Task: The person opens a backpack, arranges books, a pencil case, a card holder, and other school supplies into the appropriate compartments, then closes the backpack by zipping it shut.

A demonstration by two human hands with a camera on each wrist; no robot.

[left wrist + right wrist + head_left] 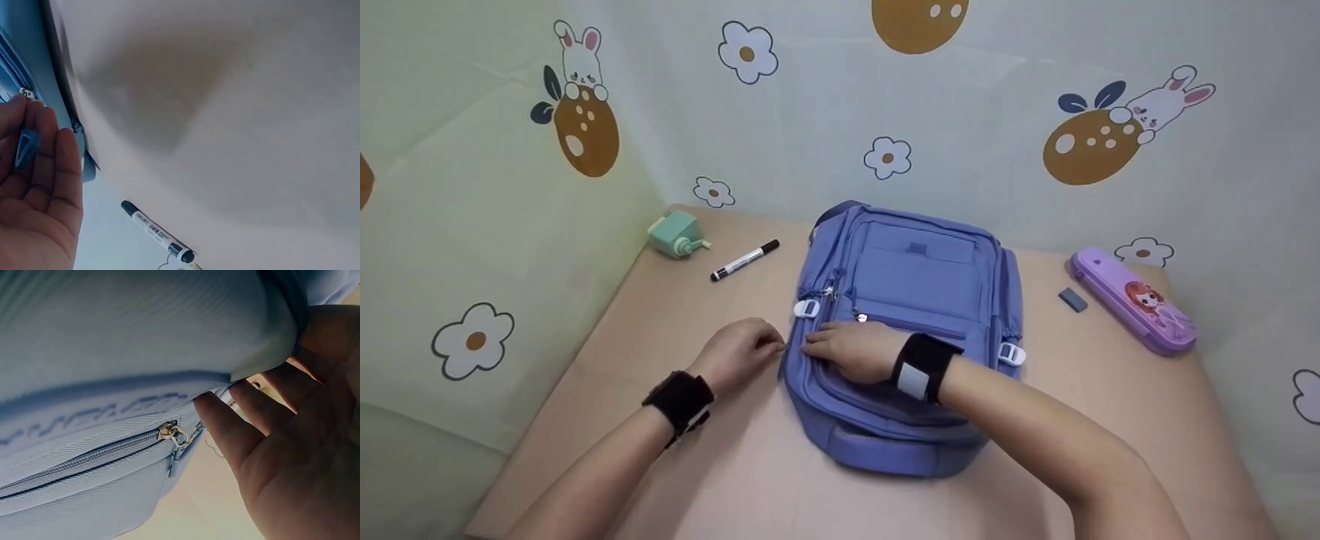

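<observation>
A blue backpack (919,277) lies on the table with its front face up. At its left side, my left hand (741,356) pinches a zipper pull between thumb and forefinger. The pull's blue tab (27,147) hangs against the fingers, just below the metal slider (26,93). My right hand (866,351) rests on the backpack's front near the left edge, its fingers extended over the fabric. Close to those fingers, the right wrist view shows a second zipper slider (167,431) on a front pocket.
A black-and-white marker (745,261) and a green bottle-shaped object with a spout (676,234) lie at the back left. On the right are a purple pencil case (1132,300) and a small dark eraser-like block (1072,300). A patterned curtain borders the table (675,480).
</observation>
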